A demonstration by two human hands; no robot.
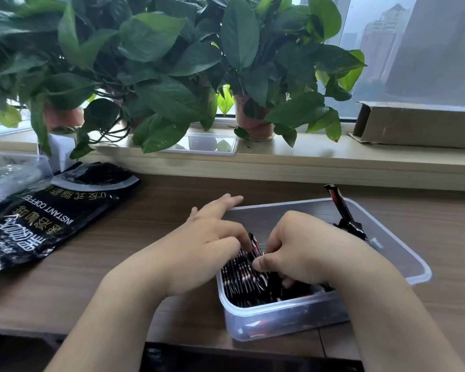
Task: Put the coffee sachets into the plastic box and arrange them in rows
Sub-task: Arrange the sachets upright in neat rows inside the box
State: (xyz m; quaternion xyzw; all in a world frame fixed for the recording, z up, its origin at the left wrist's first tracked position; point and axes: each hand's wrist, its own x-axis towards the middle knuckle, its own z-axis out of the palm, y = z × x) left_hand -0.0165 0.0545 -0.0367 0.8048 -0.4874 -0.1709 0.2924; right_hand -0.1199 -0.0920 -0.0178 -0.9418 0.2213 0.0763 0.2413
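A clear plastic box [403, 253] stands on the wooden table, right of centre. Several black coffee sachets [242, 275] with red and white print stand packed on edge at its near left end. My left hand [210, 245] reaches in from the left, some fingers curled onto the sachet tops and others stretched over the far rim. My right hand [304, 251] is inside the box, its fingers and thumb pinching sachets in the row. One loose sachet [341, 208] leans upright against the far wall. My hands hide the middle of the box.
An opened black instant coffee bag [46, 210] lies on the table at left, beside a clear container [11, 178]. Potted plants [151, 76], a clear lid [212, 143] and a cardboard box [419, 124] sit on the windowsill behind. The table's front edge is close below the box.
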